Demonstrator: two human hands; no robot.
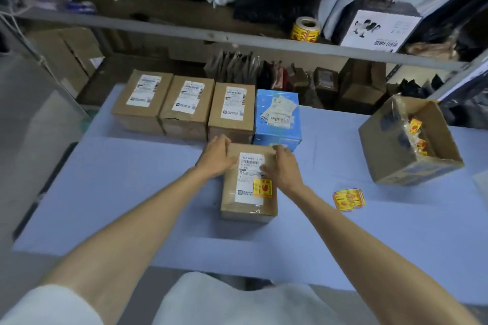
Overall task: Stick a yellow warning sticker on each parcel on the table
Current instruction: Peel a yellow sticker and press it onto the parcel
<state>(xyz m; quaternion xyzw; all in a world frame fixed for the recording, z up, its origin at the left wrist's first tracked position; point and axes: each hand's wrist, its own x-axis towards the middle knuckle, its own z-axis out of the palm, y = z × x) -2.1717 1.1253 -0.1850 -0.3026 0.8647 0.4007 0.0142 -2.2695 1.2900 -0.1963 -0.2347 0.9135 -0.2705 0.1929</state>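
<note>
Now the brown parcel [248,185] sits mid table [132,206], yellow sticker [262,188] on. The left hand [215,157] and right hand [284,166] curl their grip round its far corners. It looks stiff and light; hold the sides.

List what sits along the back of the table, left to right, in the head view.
first brown parcel → second brown parcel → third brown parcel → blue parcel → open carton, standing apart at the right.
</note>
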